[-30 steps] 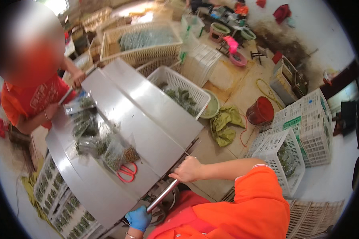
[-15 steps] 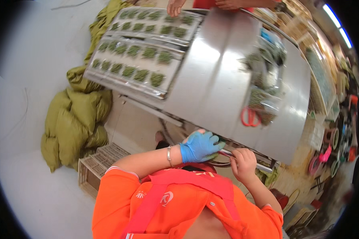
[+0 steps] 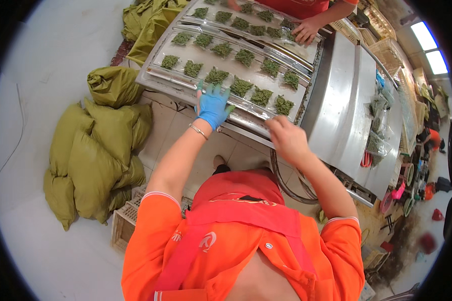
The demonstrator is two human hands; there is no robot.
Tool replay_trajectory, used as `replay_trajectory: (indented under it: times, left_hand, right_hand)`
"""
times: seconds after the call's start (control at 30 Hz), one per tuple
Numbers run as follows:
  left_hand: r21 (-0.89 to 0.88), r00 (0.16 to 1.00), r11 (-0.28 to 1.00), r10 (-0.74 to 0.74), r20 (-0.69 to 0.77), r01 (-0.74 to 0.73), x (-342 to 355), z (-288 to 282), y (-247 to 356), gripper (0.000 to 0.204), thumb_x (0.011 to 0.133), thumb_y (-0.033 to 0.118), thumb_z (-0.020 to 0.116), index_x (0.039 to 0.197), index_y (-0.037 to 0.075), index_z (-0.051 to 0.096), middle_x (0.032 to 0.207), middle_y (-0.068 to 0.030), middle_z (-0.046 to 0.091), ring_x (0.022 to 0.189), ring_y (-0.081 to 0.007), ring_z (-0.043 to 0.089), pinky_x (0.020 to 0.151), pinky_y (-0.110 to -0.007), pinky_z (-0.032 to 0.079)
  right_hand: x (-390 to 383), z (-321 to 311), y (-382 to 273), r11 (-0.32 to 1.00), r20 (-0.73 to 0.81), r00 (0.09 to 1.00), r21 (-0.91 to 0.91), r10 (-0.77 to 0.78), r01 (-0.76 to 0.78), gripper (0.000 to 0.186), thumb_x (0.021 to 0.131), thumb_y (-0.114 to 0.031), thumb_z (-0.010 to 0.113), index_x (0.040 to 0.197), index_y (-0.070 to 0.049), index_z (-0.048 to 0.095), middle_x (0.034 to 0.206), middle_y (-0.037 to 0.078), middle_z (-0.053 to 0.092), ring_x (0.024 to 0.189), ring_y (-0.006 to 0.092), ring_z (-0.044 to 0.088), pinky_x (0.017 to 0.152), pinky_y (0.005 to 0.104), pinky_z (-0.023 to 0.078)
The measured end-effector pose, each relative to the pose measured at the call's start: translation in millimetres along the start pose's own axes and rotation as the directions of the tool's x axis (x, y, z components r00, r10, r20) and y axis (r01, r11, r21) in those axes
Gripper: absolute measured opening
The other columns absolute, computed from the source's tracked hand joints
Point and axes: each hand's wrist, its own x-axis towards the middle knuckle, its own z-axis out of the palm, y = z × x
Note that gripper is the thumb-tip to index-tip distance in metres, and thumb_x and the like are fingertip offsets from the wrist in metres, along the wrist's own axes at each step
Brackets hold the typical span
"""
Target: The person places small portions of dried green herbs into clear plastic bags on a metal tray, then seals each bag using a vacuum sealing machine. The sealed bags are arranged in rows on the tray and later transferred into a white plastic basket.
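Note:
Two rows of clear bags filled with small green plant pieces [image 3: 241, 86] lie on the white bed [image 3: 206, 52] of a steel machine. My left hand [image 3: 213, 108], in a blue glove, has its fingers spread over the near edge of this bed, beside the nearest row. My bare right hand [image 3: 290, 139] is at the machine's near rim, below the right-end bag. Its fingers are bent and close together; whatever they may hold is hidden. A second bed with similar bags [image 3: 240, 23] lies farther back, where a co-worker's hand [image 3: 306, 31] touches a bag.
Right of the beds is a broad steel lid [image 3: 339, 100], with filled bags [image 3: 377, 138] and red-handled scissors [image 3: 366, 159] on it. Stuffed olive sacks [image 3: 93, 155] are piled at left, near a pale plastic crate [image 3: 123, 226]. A hose [image 3: 281, 178] hangs below the machine.
Both hands have left the bar at the steel lid's near edge and reached forward to the bag-covered bed. My view has shifted, and the co-worker now leans farther over the far bed.

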Motion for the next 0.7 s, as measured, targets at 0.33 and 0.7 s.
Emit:
replay_trajectory:
  times: [0.33,0.7]
  left_hand:
    - [-0.042,0.905,0.906,-0.424,-0.04,0.422,26,5,-118,0.102,0.074,0.082,0.06,0.155,0.026,0.036,0.153,-0.0263,0.034,0.142,-0.0511,0.027,0.117,-0.068,0.006]
    - [-0.814,0.765,0.323,-0.607,0.215,0.484,68,44,-308,0.083,0.088,0.052,0.068,0.156,0.019,0.034,0.144,-0.0159,0.05,0.132,-0.0253,0.049,0.111,-0.046,0.037]
  right_hand:
    - [80,65,65,0.932,0.243,0.91,-0.227,0.336,-0.283,0.076,0.093,-0.048,0.064,0.156,-0.043,0.022,0.139,0.028,0.042,0.089,0.0435,0.067,0.076,0.0496,0.057]
    - [276,115,-74,0.964,0.407,0.9,0.134,0.159,-0.231,0.074,0.091,-0.049,0.064,0.155,-0.039,0.029,0.109,0.027,0.051,0.067,0.0426,0.065,0.061,0.0513,0.055]
